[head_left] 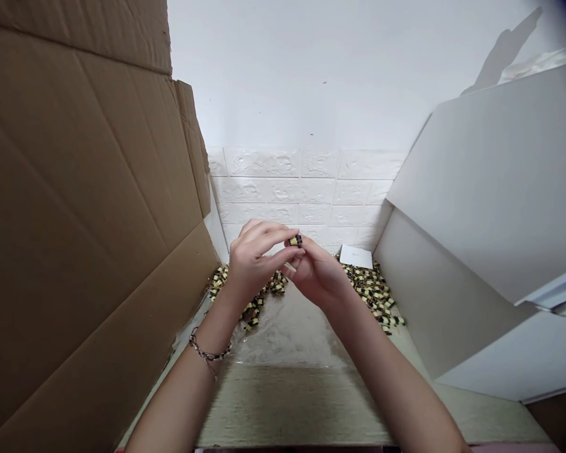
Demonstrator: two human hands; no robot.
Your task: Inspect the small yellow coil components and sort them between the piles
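Note:
My left hand (252, 258) and my right hand (318, 274) meet above the middle of the table, fingers pinched together. Between their fingertips is a small yellow-and-black part (295, 240), gripped by my left fingers and propped from the right by my right hand. A pale thin strip pokes out under the fingers. Below the hands lies a clear plastic sheet (287, 333). Heaps of the same small parts lie on the left (252, 305) and on the right (372, 292). A chain bracelet (207, 352) hangs on my left wrist.
A tall brown cardboard wall (75, 239) closes off the left. White boards or boxes (490, 214) stand on the right. A white brick-pattern wall (302, 189) is behind, with a small white card (356, 256) at its foot. The wooden table edge (287, 409) is near me.

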